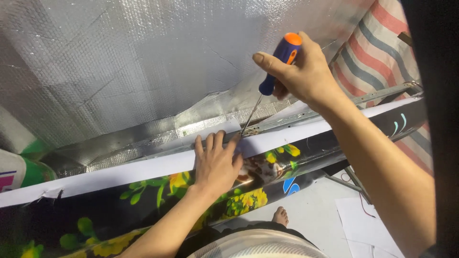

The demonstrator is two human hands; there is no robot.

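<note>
My right hand (pixel 306 71) grips a screwdriver (pixel 278 62) with a blue and orange handle, its thin metal shaft slanting down-left to a slotted metal rail (pixel 334 106). The tip meets the rail beside my left hand's fingertips. My left hand (pixel 216 162) lies flat, fingers spread, pressing on a white strip (pixel 119 173) and a dark glossy sheet printed with yellow flowers (pixel 167 191). Silver bubble-foil insulation (pixel 143 62) rises behind the rail.
A red, white and blue striped tarp (pixel 377 52) hangs at the upper right. A green and white container (pixel 19 169) sits at the far left. Below, my bare foot (pixel 281 216) rests on a pale floor next to white paper sheets (pixel 366 227).
</note>
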